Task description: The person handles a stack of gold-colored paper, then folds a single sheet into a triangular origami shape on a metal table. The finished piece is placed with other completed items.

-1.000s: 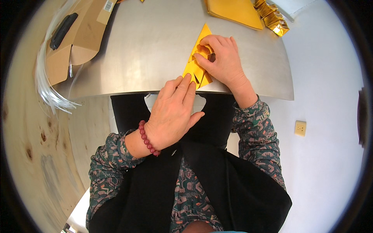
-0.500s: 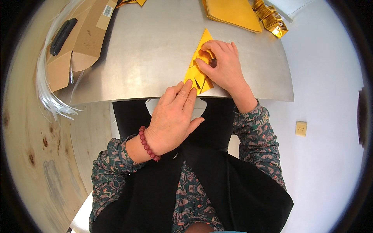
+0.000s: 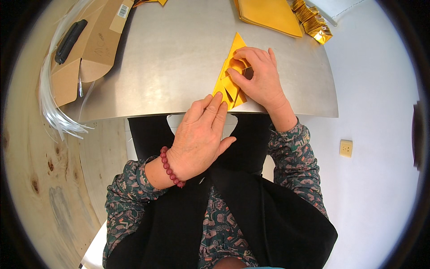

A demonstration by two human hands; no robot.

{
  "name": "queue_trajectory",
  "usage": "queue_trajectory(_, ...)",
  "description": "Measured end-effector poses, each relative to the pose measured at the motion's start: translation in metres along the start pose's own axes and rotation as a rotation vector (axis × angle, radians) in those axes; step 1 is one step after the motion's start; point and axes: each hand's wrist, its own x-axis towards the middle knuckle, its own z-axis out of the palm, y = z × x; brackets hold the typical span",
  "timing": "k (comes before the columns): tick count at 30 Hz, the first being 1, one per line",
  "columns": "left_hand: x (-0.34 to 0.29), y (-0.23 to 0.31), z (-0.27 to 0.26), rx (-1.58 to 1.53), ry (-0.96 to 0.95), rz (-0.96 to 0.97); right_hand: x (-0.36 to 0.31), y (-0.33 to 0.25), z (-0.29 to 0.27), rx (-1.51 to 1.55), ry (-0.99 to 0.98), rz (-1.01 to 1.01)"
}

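Observation:
A folded sheet of shiny gold paper [image 3: 232,84], pointed at its far end, lies near the front edge of the metal table. My left hand [image 3: 199,132], with a dark red bead bracelet at the wrist, rests its outstretched fingertips flat on the paper's near end. Thumb and forefinger of my right hand [image 3: 260,78] curve round a raised, curled fold in the paper's middle and grip it. The fold's far side is partly hidden by those fingers.
At the far right lie a stack of gold paper [image 3: 268,15] and a row of folded gold pieces [image 3: 313,22]. An open cardboard box [image 3: 96,45] stands on the left, with clear plastic strands [image 3: 51,98] and a black handle-like piece [image 3: 71,41] beside it.
Almost nothing differs. My right thumb and the curled fold have shifted very slightly to the right, while my left hand stays in place.

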Motion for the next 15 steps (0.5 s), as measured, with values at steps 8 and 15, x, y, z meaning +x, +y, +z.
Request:
queue_trajectory(8,0.0002,-0.0003,0.0007,0.000,0.005,0.002,0.0002,-0.0015,-0.0014,-0.004,-0.013,0.022)
queue_trajectory(15,-0.0014,-0.0006,-0.0004,-0.020,-0.004,-0.004,-0.0010,-0.0005,0.0001,0.002,0.006,-0.020)
